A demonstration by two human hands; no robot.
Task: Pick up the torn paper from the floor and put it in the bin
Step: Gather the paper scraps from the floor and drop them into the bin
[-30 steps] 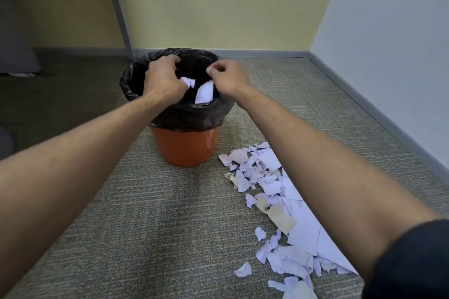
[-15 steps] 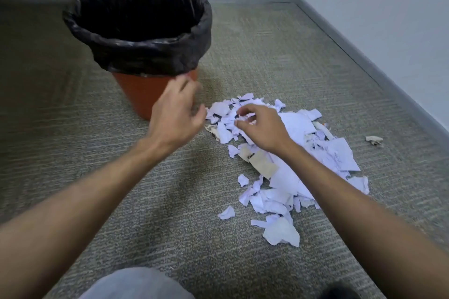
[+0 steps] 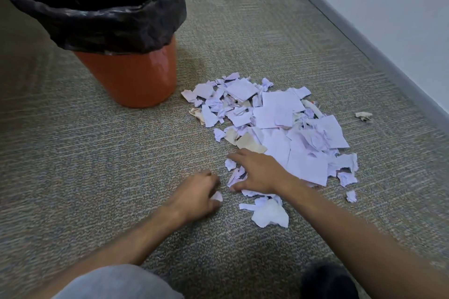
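The torn paper (image 3: 279, 128) is lying in a loose heap on the grey carpeted floor (image 3: 97, 153), sitting roughly at the centre of the view and spreading out toward 3 o'clock. Most scraps are pale lilac-white, with a few tan pieces mixed in near the middle. One stray crumpled scrap (image 3: 363, 115) is lying apart from the heap at about 3 o'clock, near the grey skirting board (image 3: 379, 56) that is running along the white wall.

The bin (image 3: 128, 75) is standing upright at about 10 o'clock from the heap, just beside its nearest scraps; it is orange and is wearing a black bin liner (image 3: 116, 24) folded down over its rim. Its inside is showing only dark.

Of the two hands, the left hand (image 3: 196, 193) is reaching down at about 7 o'clock from the heap, its fingers curling and pinching a small white scrap (image 3: 217, 196) against the floor. The right hand (image 3: 257, 172) is lying palm down on the near edge of the heap, fingers spreading flat and pointing toward 9 o'clock, pressing on several small scraps beneath them.

A grey-clad knee (image 3: 116, 281) is showing at 6 o'clock, and a dark blurred shape is sitting beside it at about 5 o'clock
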